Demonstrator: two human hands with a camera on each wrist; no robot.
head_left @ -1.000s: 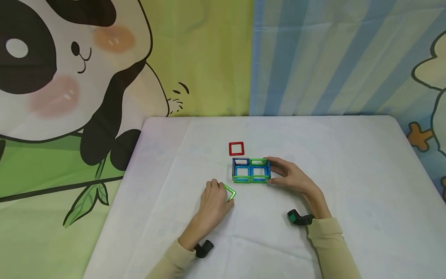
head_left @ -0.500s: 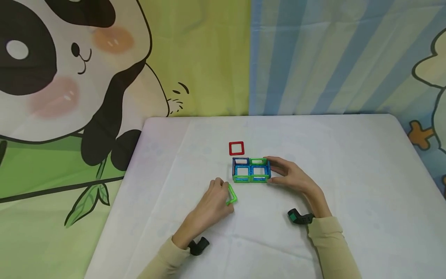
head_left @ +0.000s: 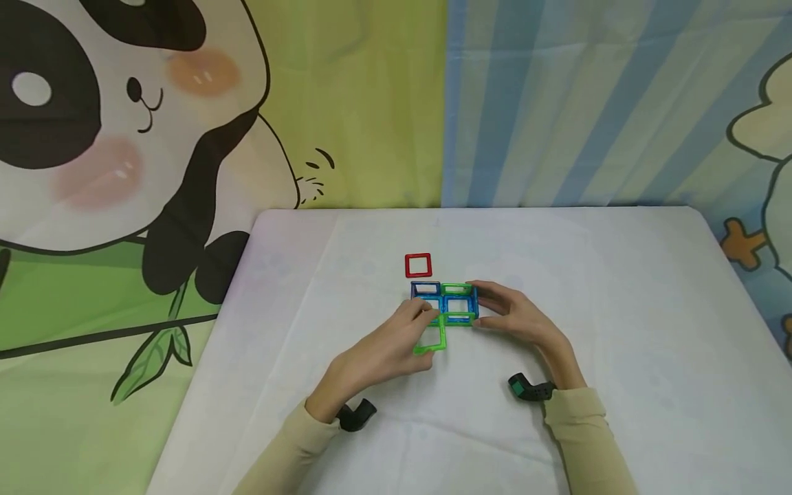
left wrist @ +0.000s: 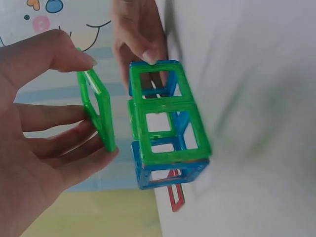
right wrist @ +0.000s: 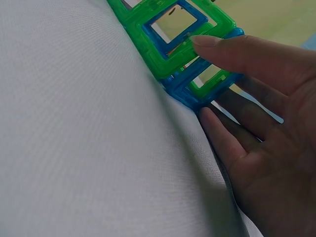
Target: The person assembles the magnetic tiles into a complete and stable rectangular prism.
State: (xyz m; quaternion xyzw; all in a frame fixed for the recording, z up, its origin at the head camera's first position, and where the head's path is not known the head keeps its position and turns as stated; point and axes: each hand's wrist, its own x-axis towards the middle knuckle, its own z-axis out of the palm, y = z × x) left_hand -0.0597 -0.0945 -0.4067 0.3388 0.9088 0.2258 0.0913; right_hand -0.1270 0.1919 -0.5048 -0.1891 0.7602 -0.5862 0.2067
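My left hand pinches a green square magnetic tile by its edges, between the thumb and the fingers. That tile is tilted and stands just in front of a low open-topped box of magnetic tiles; the left wrist view shows a gap between them. Green tiles form the box's front, and blue ones show at its ends and base. At the box's right end my right hand grips it, thumb on the green front tile and fingers at the end and behind. In the head view, my left hand hides the box's front left part.
A red square magnetic tile lies flat on the white-covered table, just behind the box. Beyond the table's far edge hangs a printed curtain with a panda. Each wrist wears a black camera band.
My left hand has lifted the green tile and carried it right and away from me, up to the box's front left. The right hand keeps its grip on the box.
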